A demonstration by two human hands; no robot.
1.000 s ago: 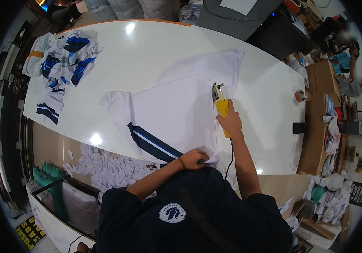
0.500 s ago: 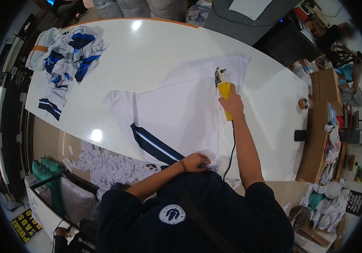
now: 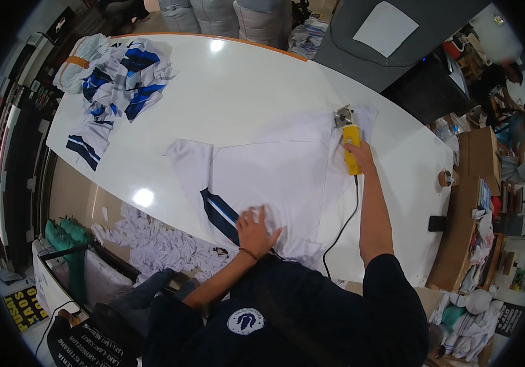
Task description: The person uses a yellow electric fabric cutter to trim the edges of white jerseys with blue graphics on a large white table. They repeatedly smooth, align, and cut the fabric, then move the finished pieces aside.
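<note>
My right hand [image 3: 363,158] is wrapped round the yellow body of an electric fabric cutter [image 3: 351,133], its metal blade head pointing away from me. The cutter stands by the right edge of a white fabric piece [image 3: 275,174] spread on the table, with further white cloth [image 3: 299,125] showing beyond it. My left hand [image 3: 255,232] lies with fingers spread on the near part of the fabric, slightly blurred, beside a navy band with a white and blue stripe [image 3: 221,215]. The cutter's black cord [image 3: 343,227] runs back toward my body.
A heap of white and blue garment pieces [image 3: 131,79] lies at the table's far left. A black phone [image 3: 437,224] and a small round brown object [image 3: 444,178] sit near the right edge. White scraps [image 3: 152,235] cover the floor at left. Someone in black [image 3: 85,336] is at lower left.
My left hand has opened and moved forward and left from the fabric's near edge onto the cloth. The cutter in my right hand has shifted right and slightly away. The whole view has shifted.
</note>
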